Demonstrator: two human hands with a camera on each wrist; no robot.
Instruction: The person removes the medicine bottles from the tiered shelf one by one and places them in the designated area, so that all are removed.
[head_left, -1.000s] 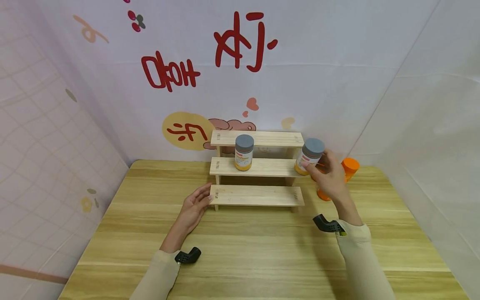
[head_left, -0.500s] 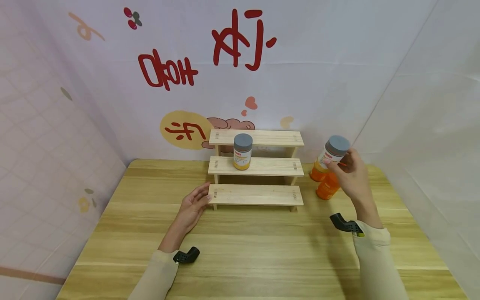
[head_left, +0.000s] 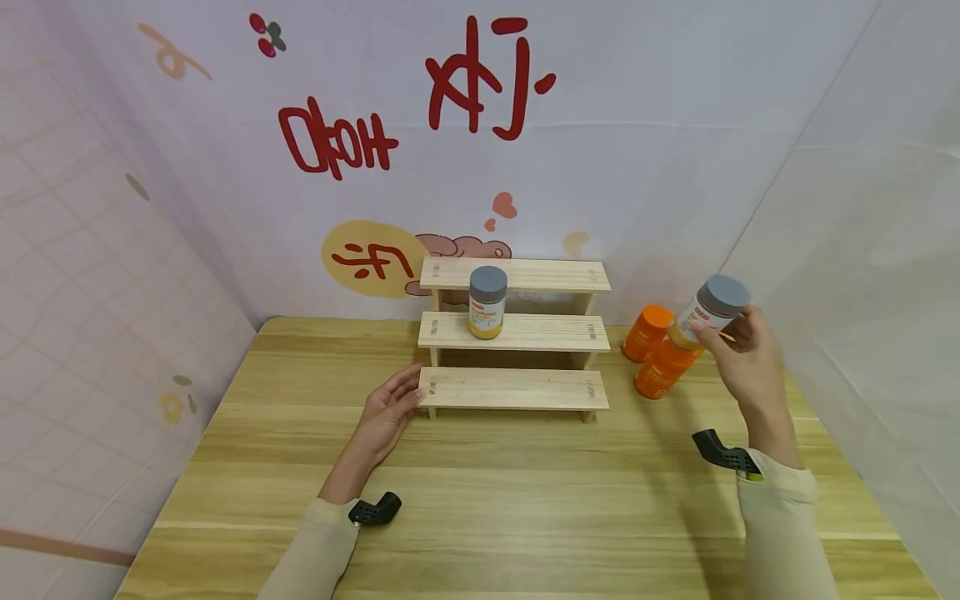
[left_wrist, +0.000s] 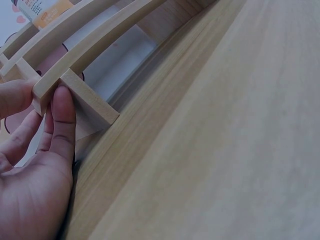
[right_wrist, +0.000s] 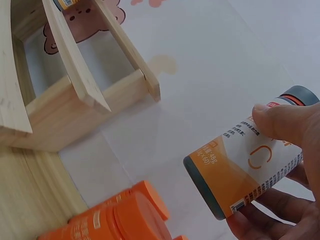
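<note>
My right hand (head_left: 753,358) grips a supplement bottle (head_left: 708,308) with a grey lid and a white and yellow label. It is held tilted, to the right of the three-tier wooden shelf (head_left: 513,387), and overlaps an orange bottle (head_left: 663,371) in the head view. The right wrist view shows the thumb on the label of this bottle (right_wrist: 245,155) and the fingers curled beneath. With my left hand (head_left: 388,417) I pinch the left end of the lowest board (left_wrist: 52,82), thumb above and fingers below. A matching grey-lidded bottle (head_left: 487,304) stands upright on the middle tier.
Beside the shelf's right end, a second orange bottle (head_left: 647,333) stands behind the first on the wooden table (head_left: 480,508). A printed cloth wall (head_left: 637,183) rises close behind the shelf, and another pale wall (head_left: 862,275) borders the table's right side.
My right hand has carried the grey-lidded bottle from the middle tier's right end rightward, over the orange bottles, which show more now. My left hand stays at the lowest board.
</note>
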